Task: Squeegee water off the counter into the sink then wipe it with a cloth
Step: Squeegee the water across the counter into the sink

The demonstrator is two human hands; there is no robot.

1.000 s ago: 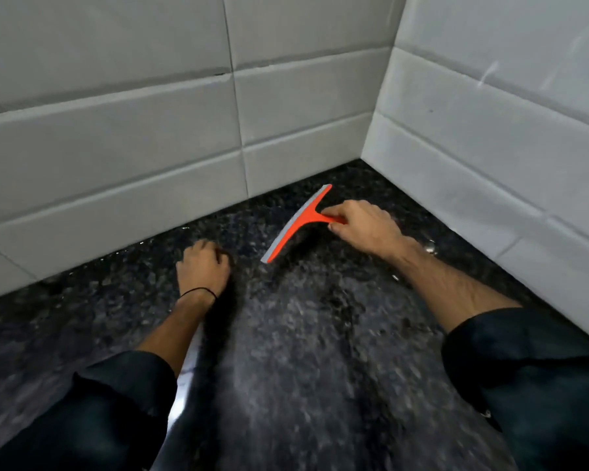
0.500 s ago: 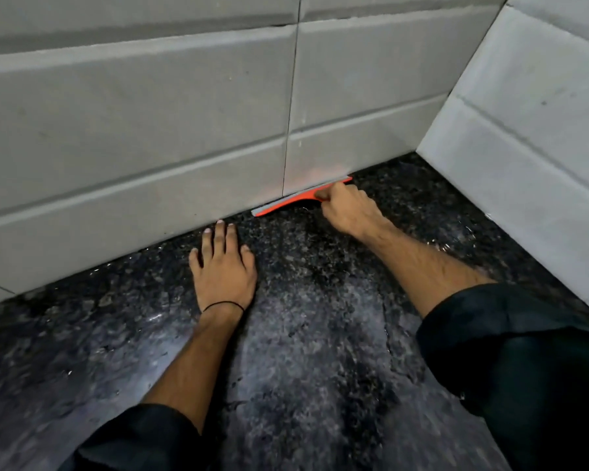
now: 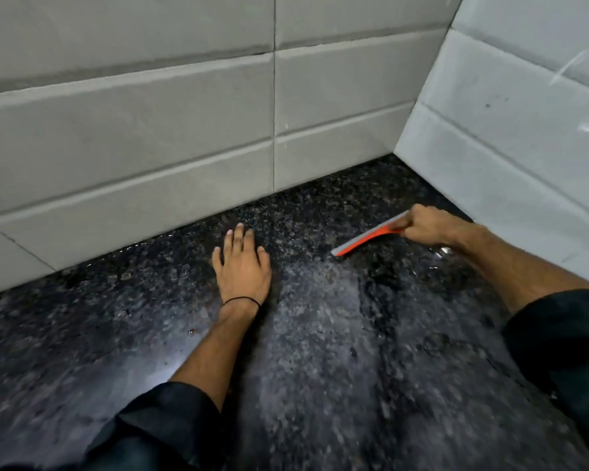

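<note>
The right hand (image 3: 429,224), fingers wrapped around the orange plastic squeegee (image 3: 368,239), should keep its blade flat on the wet black speckled stone desk (image 3: 337,351); the left hand (image 3: 242,266) braces, fingers spread.

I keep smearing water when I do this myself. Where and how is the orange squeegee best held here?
By its short handle, from the near right, as the right hand does. The squeegee lies with its long blade on the counter, so a grip behind mid-blade probably presses evenly.
</note>
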